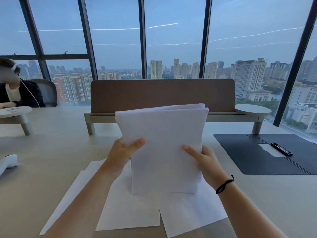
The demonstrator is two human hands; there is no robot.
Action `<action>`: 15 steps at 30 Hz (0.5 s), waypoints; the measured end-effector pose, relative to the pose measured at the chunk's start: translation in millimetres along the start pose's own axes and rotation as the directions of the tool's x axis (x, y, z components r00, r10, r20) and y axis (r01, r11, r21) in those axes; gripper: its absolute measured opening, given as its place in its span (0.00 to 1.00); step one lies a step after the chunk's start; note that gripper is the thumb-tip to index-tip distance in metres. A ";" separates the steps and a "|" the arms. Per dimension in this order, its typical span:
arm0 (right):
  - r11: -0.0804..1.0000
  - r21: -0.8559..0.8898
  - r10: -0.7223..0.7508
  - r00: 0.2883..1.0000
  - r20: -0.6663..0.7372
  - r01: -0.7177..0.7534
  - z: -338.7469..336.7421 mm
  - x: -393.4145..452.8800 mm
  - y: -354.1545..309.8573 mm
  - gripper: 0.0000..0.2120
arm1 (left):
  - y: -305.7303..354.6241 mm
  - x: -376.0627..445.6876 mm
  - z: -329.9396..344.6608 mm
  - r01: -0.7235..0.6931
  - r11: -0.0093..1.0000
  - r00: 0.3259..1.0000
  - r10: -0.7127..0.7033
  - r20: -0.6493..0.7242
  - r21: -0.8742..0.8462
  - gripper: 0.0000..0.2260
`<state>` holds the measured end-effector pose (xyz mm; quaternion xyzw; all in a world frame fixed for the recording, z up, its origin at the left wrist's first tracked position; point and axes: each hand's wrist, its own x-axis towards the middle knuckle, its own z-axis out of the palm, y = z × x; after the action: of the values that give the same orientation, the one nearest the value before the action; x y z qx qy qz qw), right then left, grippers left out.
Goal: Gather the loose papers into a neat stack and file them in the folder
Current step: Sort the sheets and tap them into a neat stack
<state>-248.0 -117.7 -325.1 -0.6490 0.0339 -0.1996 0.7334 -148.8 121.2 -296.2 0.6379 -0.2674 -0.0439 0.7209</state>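
Both hands are up on the paper stack, holding it upright with its bottom edge resting on the loose sheets spread on the near desk. Left hand pinches the left edge, thumb across the front; right hand clamps the right edge, thumb on the face, black band at the wrist. The top edges fan unevenly, so this looks like the squaring step, tapping the bundle true. Several sheets lie flat underneath, not yet gathered. The open dark folder waits to the right, clip on its spine. Next move, likely: level the edges, scoop the remaining sheets, then carry everything right.
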 end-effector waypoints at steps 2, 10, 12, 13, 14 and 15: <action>1.000 0.017 -0.006 1.000 -0.011 0.006 6.0 4.2 -2.4 0.16 | -12.6 -0.5 6.8 0.016 0.999 0.998 -0.013 -0.062 0.052 0.16; 0.992 -0.028 -0.123 0.991 -0.047 0.121 9.1 14.6 -19.3 0.10 | 8.4 11.9 10.7 0.002 0.999 0.991 0.004 -0.132 0.043 0.07; 0.994 -0.071 -0.083 0.996 -0.036 0.080 2.4 9.9 -4.7 0.13 | -3.0 6.7 0.3 0.024 1.000 0.998 -0.025 -0.058 -0.016 0.11; 0.996 -0.073 -0.049 0.999 -0.023 0.047 -0.7 7.1 5.8 0.13 | -11.4 2.6 -3.3 0.046 0.998 0.999 -0.046 -0.018 -0.031 0.14; 0.998 -0.069 -0.015 1.000 -0.009 0.014 -2.9 3.8 15.8 0.13 | -21.1 -1.7 -5.6 0.069 0.997 0.997 -0.068 0.019 -0.019 0.17; 0.998 -0.065 0.020 1.000 0.001 -0.020 -3.4 1.2 25.3 0.11 | -29.8 -5.6 -5.5 0.087 0.996 0.995 -0.087 0.040 0.005 0.19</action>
<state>-241.7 -119.4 -349.7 -0.6721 0.0462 -0.1906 0.7140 -143.0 122.9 -326.4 0.6492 -0.2540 -0.0875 0.7116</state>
